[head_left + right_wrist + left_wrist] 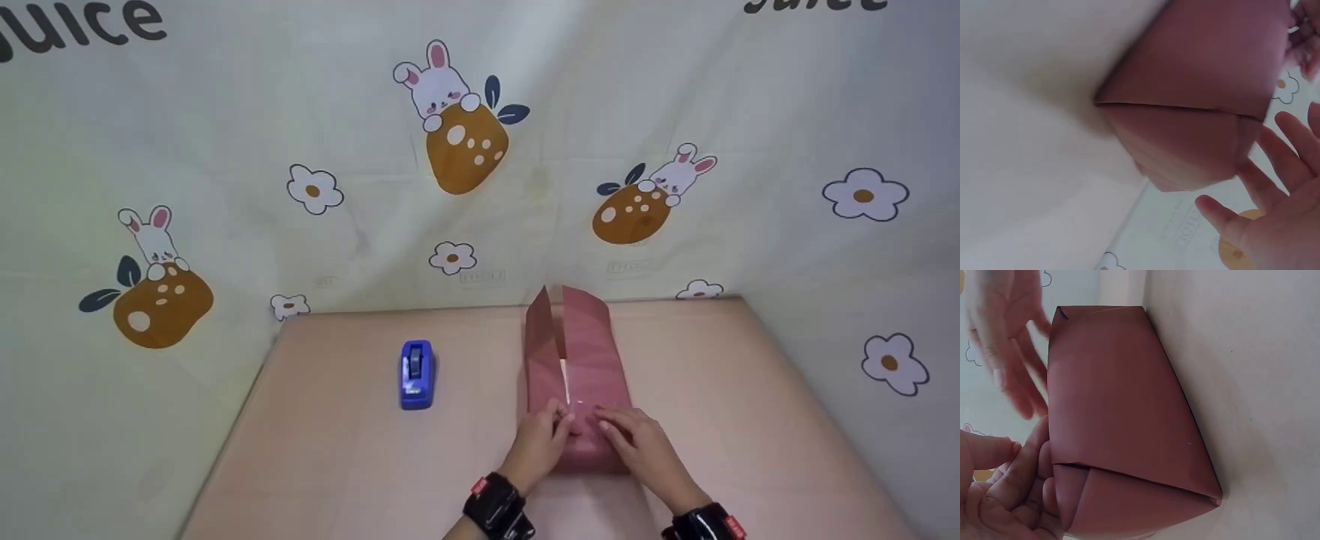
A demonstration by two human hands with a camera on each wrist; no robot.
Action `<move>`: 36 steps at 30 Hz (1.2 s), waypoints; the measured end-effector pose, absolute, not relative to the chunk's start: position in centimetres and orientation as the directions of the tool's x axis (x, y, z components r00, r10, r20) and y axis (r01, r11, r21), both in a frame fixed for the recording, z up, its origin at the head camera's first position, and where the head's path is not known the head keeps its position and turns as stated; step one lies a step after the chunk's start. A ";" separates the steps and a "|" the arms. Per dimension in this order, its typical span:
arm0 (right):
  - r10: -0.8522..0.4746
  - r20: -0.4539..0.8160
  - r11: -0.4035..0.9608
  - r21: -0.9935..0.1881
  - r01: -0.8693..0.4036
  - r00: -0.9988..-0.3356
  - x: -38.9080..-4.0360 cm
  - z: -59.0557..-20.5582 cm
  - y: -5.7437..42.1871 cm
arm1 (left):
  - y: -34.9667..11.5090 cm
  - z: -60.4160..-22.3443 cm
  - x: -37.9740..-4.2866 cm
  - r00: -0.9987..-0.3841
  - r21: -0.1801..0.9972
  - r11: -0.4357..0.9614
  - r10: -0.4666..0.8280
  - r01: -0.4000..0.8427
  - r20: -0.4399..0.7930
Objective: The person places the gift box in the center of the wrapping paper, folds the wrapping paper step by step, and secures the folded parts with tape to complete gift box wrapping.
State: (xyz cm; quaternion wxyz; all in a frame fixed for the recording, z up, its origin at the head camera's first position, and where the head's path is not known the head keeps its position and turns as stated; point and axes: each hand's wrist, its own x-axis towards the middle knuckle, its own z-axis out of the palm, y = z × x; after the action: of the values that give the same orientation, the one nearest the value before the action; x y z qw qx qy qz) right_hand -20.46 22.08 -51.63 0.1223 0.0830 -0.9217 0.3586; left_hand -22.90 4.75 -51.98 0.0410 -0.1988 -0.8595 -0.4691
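A long box-shaped package [596, 345] wrapped in dull red paper lies lengthwise in front of me. Its two paper edges stand up apart at the far end, with a thin white strip showing between them. My left hand [538, 446] rests on the near top, left of the seam, fingers bent and thumb close to the index finger. Across the seam, my right hand [639, 448] touches the paper with loosely extended fingers. Folded paper closes the near end [1129, 500] in the left wrist view. The right wrist view has the right hand's spread fingers [1275, 154] along the package's top edge.
A blue tape dispenser [417, 375] stands on the table left of the package. The table [337, 450] has a pale pinkish cover. Behind it and along both sides hangs a light curtain [360, 112] printed with rabbits, fruit and flowers.
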 end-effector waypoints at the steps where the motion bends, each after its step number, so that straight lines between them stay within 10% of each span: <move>1: -0.046 0.285 0.719 -0.656 -0.230 -0.957 -20.6 -51.2 22.0 | 4.8 -52.0 -22.9 -0.918 0.791 0.480 0.303 0.380 0.257; 36: 0.011 0.188 0.576 -0.804 -0.148 -0.982 -22.9 -51.1 20.2 | 4.4 -52.1 -22.7 -0.881 0.722 0.515 0.359 0.462 0.308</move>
State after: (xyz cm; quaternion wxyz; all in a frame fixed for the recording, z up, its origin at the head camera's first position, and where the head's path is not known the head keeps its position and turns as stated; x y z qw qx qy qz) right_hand -22.89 20.22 -51.11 0.0864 0.0387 -0.8836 0.4587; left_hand -22.74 4.41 -52.11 0.0596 -0.2365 -0.8683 -0.4320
